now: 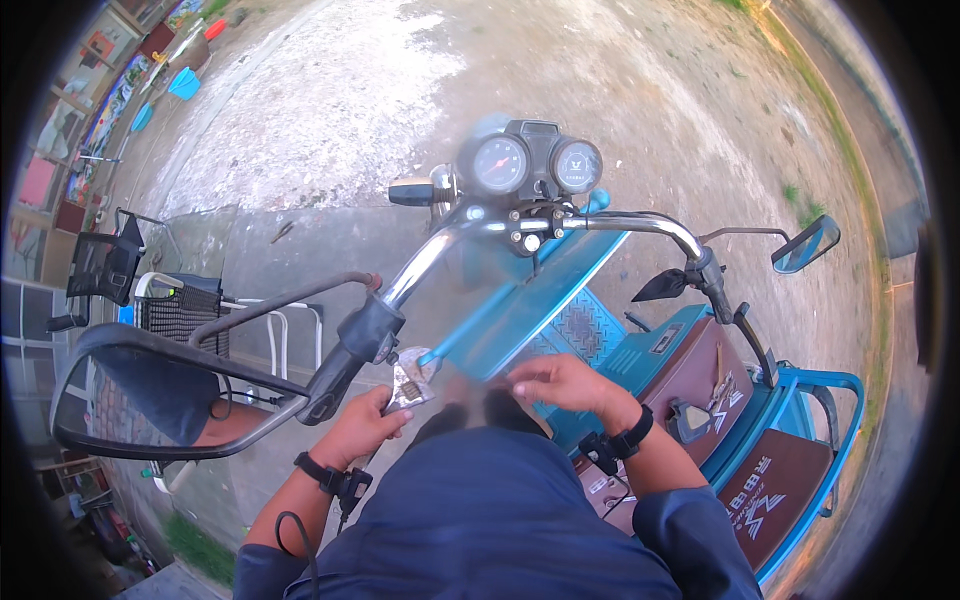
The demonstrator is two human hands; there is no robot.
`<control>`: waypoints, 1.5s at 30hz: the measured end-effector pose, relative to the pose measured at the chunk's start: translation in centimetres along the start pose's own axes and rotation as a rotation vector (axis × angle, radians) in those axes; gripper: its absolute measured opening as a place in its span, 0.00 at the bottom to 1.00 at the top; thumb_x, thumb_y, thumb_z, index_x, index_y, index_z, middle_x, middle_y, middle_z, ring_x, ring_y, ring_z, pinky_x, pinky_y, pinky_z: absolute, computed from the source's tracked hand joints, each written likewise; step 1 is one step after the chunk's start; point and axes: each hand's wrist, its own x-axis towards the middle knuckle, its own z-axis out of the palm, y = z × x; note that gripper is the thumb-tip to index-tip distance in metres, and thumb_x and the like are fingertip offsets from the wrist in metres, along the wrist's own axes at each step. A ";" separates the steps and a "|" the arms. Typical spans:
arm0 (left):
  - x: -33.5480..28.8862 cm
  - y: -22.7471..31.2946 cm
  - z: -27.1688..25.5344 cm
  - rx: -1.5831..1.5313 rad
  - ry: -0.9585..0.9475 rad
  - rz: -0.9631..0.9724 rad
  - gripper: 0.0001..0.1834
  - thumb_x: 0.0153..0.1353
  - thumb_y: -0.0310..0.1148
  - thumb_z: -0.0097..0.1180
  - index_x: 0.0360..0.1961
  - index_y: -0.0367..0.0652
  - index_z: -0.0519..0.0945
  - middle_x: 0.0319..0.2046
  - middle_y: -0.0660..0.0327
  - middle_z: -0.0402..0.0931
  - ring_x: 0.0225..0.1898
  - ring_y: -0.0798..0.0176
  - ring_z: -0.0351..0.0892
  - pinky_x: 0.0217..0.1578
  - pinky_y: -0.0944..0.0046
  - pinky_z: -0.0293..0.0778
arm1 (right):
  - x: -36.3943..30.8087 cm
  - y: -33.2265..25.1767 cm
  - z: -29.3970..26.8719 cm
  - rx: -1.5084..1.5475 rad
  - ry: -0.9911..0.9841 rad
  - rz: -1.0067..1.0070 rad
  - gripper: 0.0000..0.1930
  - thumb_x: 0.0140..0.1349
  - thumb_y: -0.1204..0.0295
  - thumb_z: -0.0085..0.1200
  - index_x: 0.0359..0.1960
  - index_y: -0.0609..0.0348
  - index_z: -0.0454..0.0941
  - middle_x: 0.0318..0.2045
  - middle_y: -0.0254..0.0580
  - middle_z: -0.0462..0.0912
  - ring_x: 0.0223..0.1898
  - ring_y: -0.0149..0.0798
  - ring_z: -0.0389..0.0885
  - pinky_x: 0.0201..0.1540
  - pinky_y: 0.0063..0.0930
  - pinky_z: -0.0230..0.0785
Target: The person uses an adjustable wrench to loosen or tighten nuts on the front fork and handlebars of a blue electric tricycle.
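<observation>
My left hand point(372, 425) is closed round an adjustable wrench point(408, 385); the metal head and its knurled screw stick up past my fingers. Just beyond it is the black left grip point(345, 365) of a chrome handlebar point(435, 255), close to the wrench head but seemingly apart from it. Out in front of my body, my right hand point(568, 383) has thumb and fingertips brought together. Whatever they may pinch is too small or blurred to name. A large black-rimmed mirror point(165, 385) stands left of the grip.
Two round gauges point(537, 163) sit at the handlebar's middle. Right of me are the blue tricycle body with brown seats point(690, 380), and a smaller mirror point(805, 245). At left stands a chair with a woven back point(180, 310). Blue buckets point(184, 84) lie farther off.
</observation>
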 end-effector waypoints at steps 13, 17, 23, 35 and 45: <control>7.4 8.3 7.6 0.065 -0.281 0.412 0.14 0.69 0.34 0.54 0.48 0.33 0.75 0.40 0.59 0.79 0.43 0.71 0.76 0.42 0.66 0.75 | 1.4 -0.4 7.1 0.966 0.447 -0.050 0.20 0.74 0.61 0.45 0.58 0.62 0.70 0.50 0.42 0.78 0.50 0.35 0.77 0.56 0.32 0.69; 7.5 9.9 8.8 0.079 -0.245 0.594 0.17 0.68 0.35 0.54 0.52 0.35 0.77 0.40 0.57 0.81 0.39 0.67 0.78 0.40 0.64 0.75 | 1.4 -1.2 5.6 1.113 0.458 -0.123 0.20 0.74 0.61 0.45 0.60 0.61 0.68 0.51 0.43 0.78 0.51 0.37 0.77 0.57 0.32 0.69; 8.5 10.5 8.5 0.185 -0.276 0.441 0.16 0.70 0.38 0.53 0.50 0.35 0.77 0.30 0.59 0.81 0.33 0.66 0.80 0.38 0.64 0.75 | 1.2 -1.2 3.2 0.990 0.446 -0.132 0.18 0.74 0.62 0.45 0.57 0.61 0.70 0.50 0.44 0.79 0.48 0.38 0.80 0.49 0.32 0.74; 13.6 11.3 9.0 -0.665 -0.264 0.081 0.21 0.71 0.46 0.52 0.54 0.41 0.73 0.41 0.62 0.78 0.36 0.71 0.78 0.34 0.69 0.75 | 5.0 -2.7 2.6 1.048 0.325 0.003 0.18 0.72 0.67 0.47 0.58 0.64 0.70 0.46 0.49 0.82 0.45 0.42 0.83 0.46 0.36 0.77; 16.1 11.1 10.0 -0.557 -0.184 0.151 0.19 0.72 0.43 0.51 0.53 0.38 0.75 0.44 0.58 0.80 0.41 0.62 0.83 0.41 0.63 0.80 | 3.8 -0.5 2.1 0.667 0.227 0.114 0.22 0.68 0.67 0.54 0.60 0.65 0.70 0.43 0.41 0.82 0.43 0.33 0.81 0.43 0.28 0.75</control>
